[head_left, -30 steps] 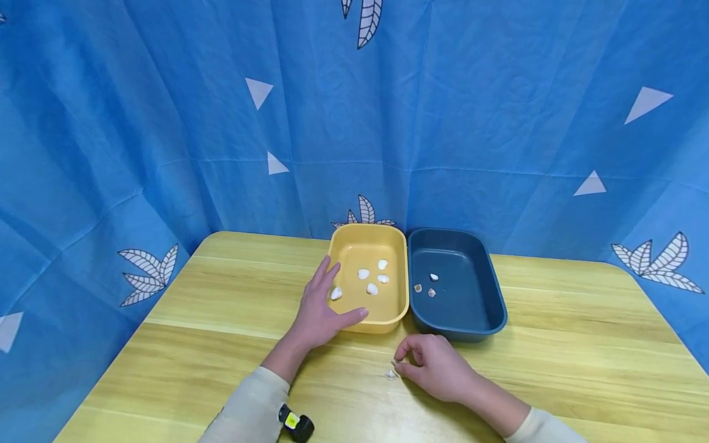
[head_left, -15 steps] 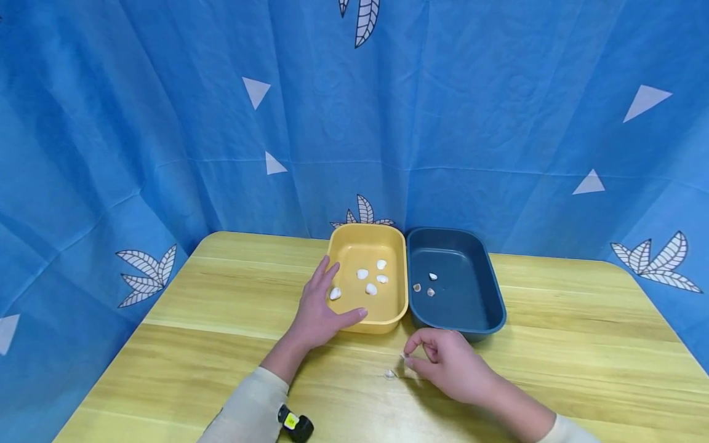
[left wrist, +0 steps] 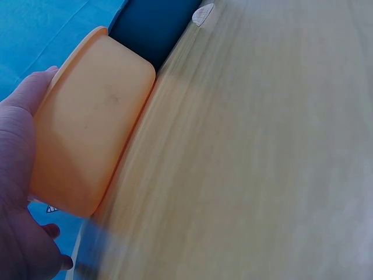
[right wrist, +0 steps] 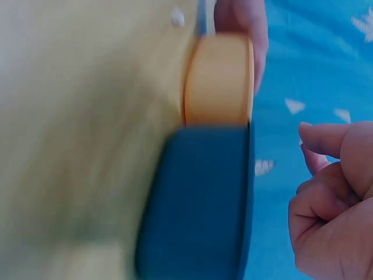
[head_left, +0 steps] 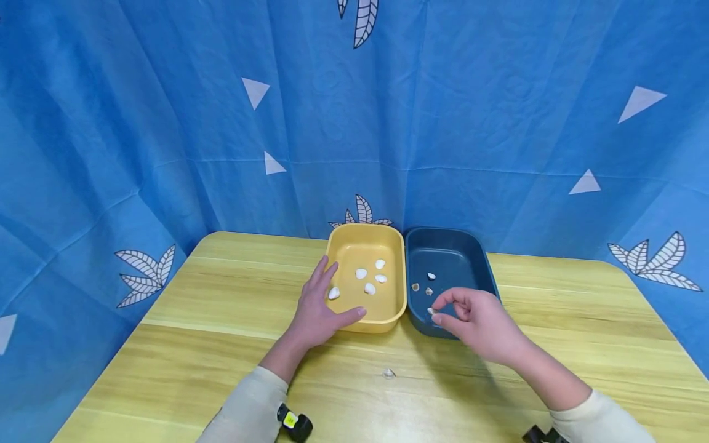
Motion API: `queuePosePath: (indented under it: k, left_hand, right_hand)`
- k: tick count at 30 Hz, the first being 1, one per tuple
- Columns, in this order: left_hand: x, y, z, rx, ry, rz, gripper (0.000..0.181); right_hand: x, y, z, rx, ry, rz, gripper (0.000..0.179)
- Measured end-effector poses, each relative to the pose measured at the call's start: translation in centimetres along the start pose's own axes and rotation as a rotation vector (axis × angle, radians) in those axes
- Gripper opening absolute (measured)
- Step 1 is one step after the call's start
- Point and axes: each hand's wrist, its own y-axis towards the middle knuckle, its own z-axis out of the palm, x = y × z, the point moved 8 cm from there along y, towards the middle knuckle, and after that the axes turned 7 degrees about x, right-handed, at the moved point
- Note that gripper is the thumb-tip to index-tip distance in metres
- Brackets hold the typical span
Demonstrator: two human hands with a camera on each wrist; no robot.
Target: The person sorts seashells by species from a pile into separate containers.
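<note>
My right hand (head_left: 487,323) pinches a small pale seashell (head_left: 431,311) between thumb and forefinger, above the near left part of the dark blue tray (head_left: 495,280). Several small shells lie in that tray, among them a brownish shell (head_left: 415,287). My left hand (head_left: 318,311) rests at the near left corner of the yellow tray (head_left: 354,231), fingers spread along its left side and thumb over the near rim. Several white shells, one a white shell (head_left: 370,288), are spread over the yellow tray's floor. Another small shell (head_left: 389,373) lies on the table before the trays.
Both trays stand side by side on a wooden table (head_left: 221,295), near its back edge. Behind hangs a blue patterned curtain (head_left: 471,123). A black strap device with a yellow label (head_left: 296,423) sits at the left wrist.
My right hand has lifted a shell off the table and carried it forward and right, over the blue tray. The left hand stays put on the yellow tray.
</note>
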Motion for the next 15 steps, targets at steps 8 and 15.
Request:
queuePosePath:
  k: [8, 15]
  left_hand:
    - [0.2, 0.0, 0.0, 0.002, -0.018, 0.003, 0.107]
    - [0.2, 0.0, 0.0, 0.002, -0.015, 0.008, 0.107]
  right_hand:
    - [-3.1, 2.3, -3.1, -0.025, -0.087, 0.085, 0.014]
    - [-5.3, 3.8, -4.0, -0.043, -0.131, 0.128, 0.016]
